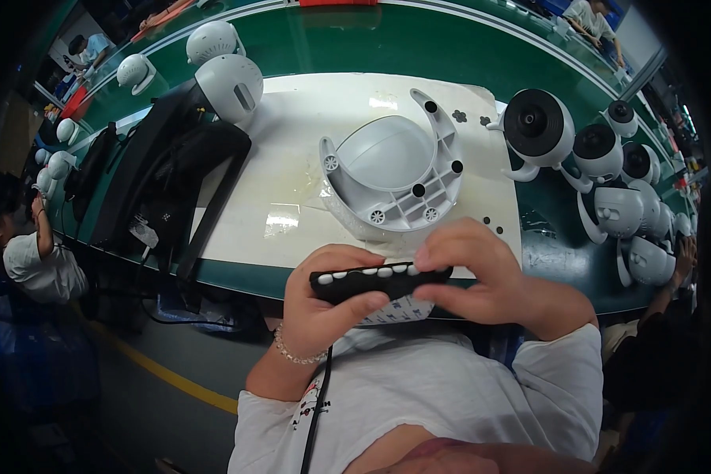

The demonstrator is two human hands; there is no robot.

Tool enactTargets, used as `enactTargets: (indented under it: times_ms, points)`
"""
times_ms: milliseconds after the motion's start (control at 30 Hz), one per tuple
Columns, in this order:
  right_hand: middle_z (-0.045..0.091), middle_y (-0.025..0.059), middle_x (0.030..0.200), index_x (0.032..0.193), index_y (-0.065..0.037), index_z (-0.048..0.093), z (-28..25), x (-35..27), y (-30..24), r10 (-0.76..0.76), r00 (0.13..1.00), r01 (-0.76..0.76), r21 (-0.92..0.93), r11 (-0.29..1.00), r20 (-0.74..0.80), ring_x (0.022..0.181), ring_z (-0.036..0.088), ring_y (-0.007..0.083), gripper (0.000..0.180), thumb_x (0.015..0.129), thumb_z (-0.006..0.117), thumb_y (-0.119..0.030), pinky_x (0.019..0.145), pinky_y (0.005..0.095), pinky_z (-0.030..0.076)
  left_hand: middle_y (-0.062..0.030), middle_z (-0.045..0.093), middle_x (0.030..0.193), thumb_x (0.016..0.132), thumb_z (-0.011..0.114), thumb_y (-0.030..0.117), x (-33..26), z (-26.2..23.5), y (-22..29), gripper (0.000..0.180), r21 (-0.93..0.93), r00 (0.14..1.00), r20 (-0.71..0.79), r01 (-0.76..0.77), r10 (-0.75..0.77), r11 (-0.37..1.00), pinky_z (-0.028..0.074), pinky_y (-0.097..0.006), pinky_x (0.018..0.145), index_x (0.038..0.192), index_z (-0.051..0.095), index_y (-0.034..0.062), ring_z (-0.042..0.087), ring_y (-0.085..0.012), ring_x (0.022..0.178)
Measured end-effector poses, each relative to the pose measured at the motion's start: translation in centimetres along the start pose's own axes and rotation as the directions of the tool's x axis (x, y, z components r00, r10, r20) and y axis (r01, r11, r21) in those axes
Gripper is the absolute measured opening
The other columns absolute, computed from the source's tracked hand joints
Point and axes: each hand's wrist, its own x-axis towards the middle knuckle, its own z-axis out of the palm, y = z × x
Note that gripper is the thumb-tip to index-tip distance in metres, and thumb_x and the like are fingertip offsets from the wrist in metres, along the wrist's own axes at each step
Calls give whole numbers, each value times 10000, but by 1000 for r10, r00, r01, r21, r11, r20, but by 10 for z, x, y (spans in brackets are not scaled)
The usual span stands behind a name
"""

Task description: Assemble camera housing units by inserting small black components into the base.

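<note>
Both hands hold a narrow black strip [355, 283] carrying a row of small white pads, close to my chest at the table's near edge. My left hand [317, 304] grips the strip's left end from below; a bead bracelet sits on that wrist. My right hand [482, 276] pinches the strip's right end, fingertips on the last pads. A white sheet shows under the strip. Just beyond the hands lies a grey-white plastic camera base [395, 175], bottom up, with a curved arm and round holes.
The base rests on a white mat [308, 118] on a green table [355, 43]. A black stand [166, 178] sits at left. Several white dome cameras [592, 154] crowd the right; more white housings [229, 83] lie at the back left. Other people work at far left and right.
</note>
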Motion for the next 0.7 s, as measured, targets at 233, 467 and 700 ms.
enactTargets:
  times_ms: [233,467,700]
  points:
    - [571,75,897,958,-35,561,10,-11,3,376,923,-308,428,850,-84,770,564,143,249,728,653,-9,649,253,459,-55,605,717,673,705,-44,-13,2,-2,272,24,994,-51,98,-97,995,443,-193,598,900,555,-23,546,-63,645]
    - [596,54,942,854,-74,598,-7,0,7,-237,971,219,-242,945,-45,836,587,217,208,665,680,-42,643,311,446,-52,601,697,663,719,-27,-13,2,-4,211,70,984,-151,102,-91,992,422,-200,547,810,567,-28,521,-58,606]
    - [583,59,929,937,-85,571,5,6,4,-113,990,96,-182,979,-83,879,561,233,310,657,682,-10,726,344,395,-84,556,623,637,714,-23,-6,6,1,207,305,999,-18,-34,41,952,400,-244,496,757,545,-20,530,-146,546]
